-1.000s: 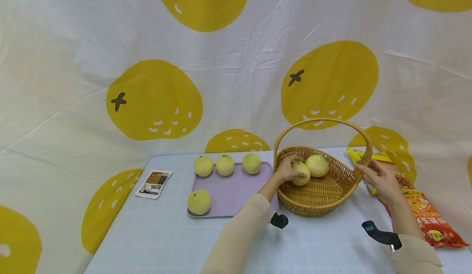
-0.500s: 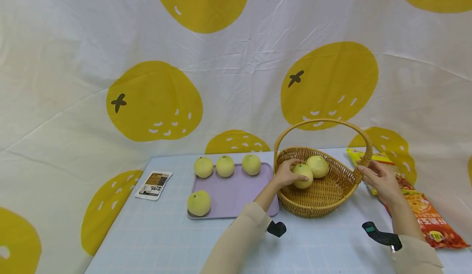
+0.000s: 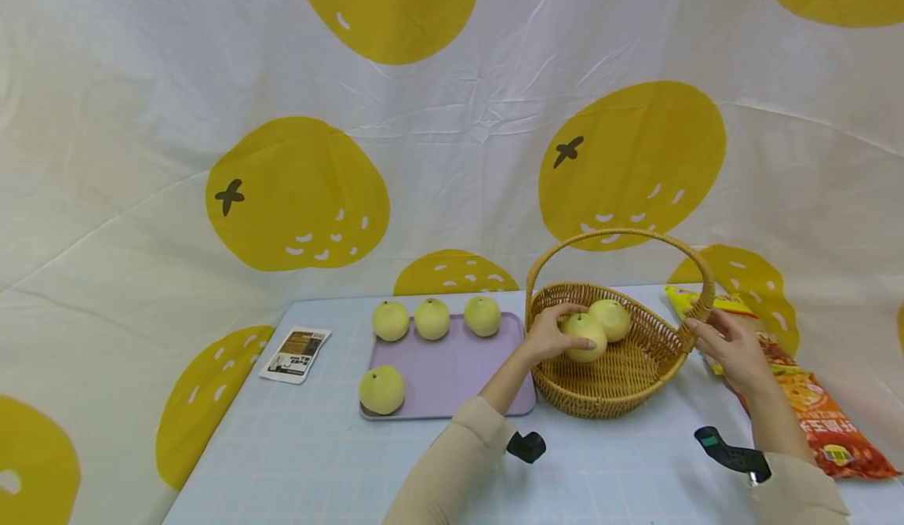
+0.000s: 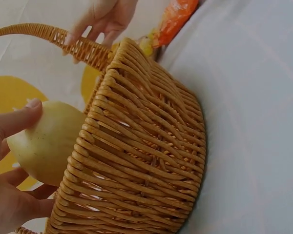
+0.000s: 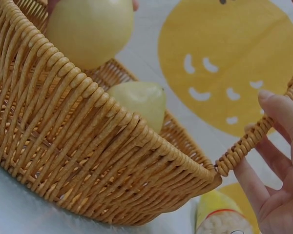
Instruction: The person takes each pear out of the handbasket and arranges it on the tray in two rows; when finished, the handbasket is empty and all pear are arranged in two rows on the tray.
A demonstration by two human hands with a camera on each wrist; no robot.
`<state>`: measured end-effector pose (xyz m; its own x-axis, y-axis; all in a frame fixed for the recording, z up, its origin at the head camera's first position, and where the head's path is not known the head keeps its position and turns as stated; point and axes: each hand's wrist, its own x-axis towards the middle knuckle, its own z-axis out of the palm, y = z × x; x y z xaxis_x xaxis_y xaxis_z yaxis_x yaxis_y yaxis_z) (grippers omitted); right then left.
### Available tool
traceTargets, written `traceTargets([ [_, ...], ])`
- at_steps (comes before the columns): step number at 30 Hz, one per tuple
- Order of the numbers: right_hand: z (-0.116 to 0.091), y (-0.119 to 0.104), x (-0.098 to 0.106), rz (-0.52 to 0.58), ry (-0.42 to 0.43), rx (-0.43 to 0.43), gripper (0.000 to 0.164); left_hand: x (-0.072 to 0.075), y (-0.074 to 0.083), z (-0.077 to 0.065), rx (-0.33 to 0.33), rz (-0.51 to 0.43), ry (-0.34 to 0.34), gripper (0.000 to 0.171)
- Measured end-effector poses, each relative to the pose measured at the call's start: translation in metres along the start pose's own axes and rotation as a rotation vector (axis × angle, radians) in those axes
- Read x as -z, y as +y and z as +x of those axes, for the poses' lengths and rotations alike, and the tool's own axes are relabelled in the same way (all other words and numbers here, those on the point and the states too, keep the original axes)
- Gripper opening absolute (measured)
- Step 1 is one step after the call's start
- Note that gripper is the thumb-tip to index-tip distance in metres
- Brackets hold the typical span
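Note:
A wicker basket (image 3: 600,406) with a tall arched handle stands on the table. My left hand (image 3: 549,335) reaches in over its left side and grips a pale yellow-green pear (image 3: 585,338), thumb and fingers round it. In the left wrist view that pear (image 4: 49,144) shows above the woven rim. A second pear (image 3: 611,318) lies in the basket just behind it; the right wrist view shows this pear (image 5: 141,103) past the rim. My right hand (image 3: 730,348) holds the foot of the handle at the basket's right, thumb on one side and fingers on the other.
A lilac tray (image 3: 459,376) left of the basket bears several more pears (image 3: 382,389) along its back edge and front left corner. Beyond it lies a white and brown packet (image 3: 295,354). Snack bags (image 3: 833,427) lie right of the basket. A fruit-print cloth (image 3: 452,156) hangs behind.
My left hand has shifted the gripped pear slightly to the right inside the basket, closer to the other one. My right hand stays on the handle.

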<state>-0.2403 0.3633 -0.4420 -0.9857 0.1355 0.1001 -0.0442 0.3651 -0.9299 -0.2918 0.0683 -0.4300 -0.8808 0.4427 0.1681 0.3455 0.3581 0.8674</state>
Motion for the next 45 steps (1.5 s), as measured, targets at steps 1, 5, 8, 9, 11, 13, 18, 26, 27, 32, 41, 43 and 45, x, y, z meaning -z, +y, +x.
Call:
traceTargets([
  [1, 0.0, 0.0, 0.0, -0.004, 0.002, -0.003, 0.068, 0.001, 0.001, -0.001, -0.005, -0.003, -0.004, 0.057],
  [5, -0.001, 0.0, 0.0, -0.009, 0.0, -0.012, 0.069, 0.006, 0.004, -0.004, -0.033, -0.035, -0.018, 0.058],
  [8, -0.001, 0.001, 0.0, -0.005, 0.002, -0.01, 0.069, 0.011, 0.007, -0.007, -0.052, -0.064, -0.029, 0.057],
  [9, -0.001, 0.001, 0.0, -0.002, 0.004, -0.005, 0.069, 0.013, 0.008, -0.008, -0.059, -0.074, -0.034, 0.057],
  [11, 0.0, 0.002, 0.0, 0.001, 0.006, 0.0, 0.068, 0.016, 0.01, -0.011, -0.072, -0.093, -0.046, 0.057],
  [13, 0.0, 0.002, 0.0, 0.002, 0.007, 0.002, 0.068, 0.02, 0.01, -0.014, -0.085, -0.118, -0.056, 0.057],
  [18, 0.0, 0.001, 0.0, -0.005, 0.005, -0.005, 0.069, 0.031, 0.011, -0.023, -0.121, -0.157, -0.06, 0.055],
  [26, -0.001, 0.002, 0.0, 0.021, 0.002, -0.012, 0.071, 0.05, 0.007, -0.038, -0.115, -0.241, -0.04, 0.055],
  [27, -0.001, 0.002, 0.0, 0.023, 0.002, -0.012, 0.071, 0.053, 0.006, -0.041, -0.104, -0.252, -0.03, 0.055],
  [32, -0.001, 0.0, -0.001, 0.009, 0.002, -0.016, 0.073, 0.067, -0.001, -0.053, -0.053, -0.302, 0.028, 0.054],
  [41, -0.001, 0.0, -0.001, 0.007, -0.004, -0.017, 0.071, 0.097, 0.008, -0.093, -0.004, -0.317, 0.1, 0.055],
  [43, -0.001, 0.001, -0.001, 0.008, -0.003, -0.012, 0.07, 0.101, 0.008, -0.101, -0.002, -0.296, 0.11, 0.056],
  [45, -0.002, 0.001, 0.0, 0.014, -0.001, -0.008, 0.069, 0.103, 0.003, -0.106, -0.001, -0.274, 0.125, 0.056],
])
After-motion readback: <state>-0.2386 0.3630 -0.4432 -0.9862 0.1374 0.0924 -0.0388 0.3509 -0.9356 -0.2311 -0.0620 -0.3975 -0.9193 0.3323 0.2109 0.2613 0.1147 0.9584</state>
